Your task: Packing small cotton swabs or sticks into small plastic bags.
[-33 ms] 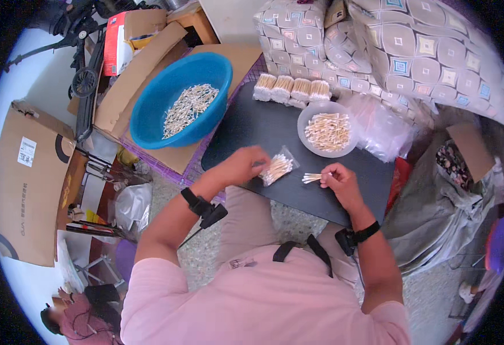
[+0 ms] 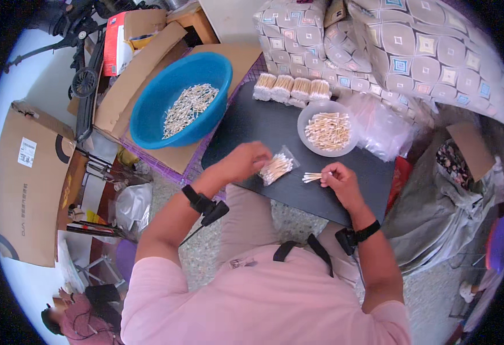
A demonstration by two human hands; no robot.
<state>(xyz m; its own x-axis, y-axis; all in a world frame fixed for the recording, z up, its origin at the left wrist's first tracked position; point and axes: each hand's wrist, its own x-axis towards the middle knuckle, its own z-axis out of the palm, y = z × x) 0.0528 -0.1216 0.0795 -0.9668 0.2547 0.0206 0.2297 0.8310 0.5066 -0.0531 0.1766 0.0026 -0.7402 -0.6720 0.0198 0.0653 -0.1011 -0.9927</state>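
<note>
My right hand pinches a small bunch of cotton swabs by one end, their other tips pointing left over the black board. Left of it, a clear plastic bag packed with swabs lies tilted on the board. My left hand is at that bag's left side, fingers curled and drawn together. What those fingers hold, if anything, is hidden. Beyond my right hand stands a whitish translucent bowl of loose swabs.
Several packed swab bundles line the board's far edge. Clear plastic bags lie right of the bowl, below patterned cushions. At left, a blue basin of swabs rests on cardboard. Another person is at lower left.
My left hand has shifted very slightly at the bag's left side. My right hand keeps its place with the swabs.
</note>
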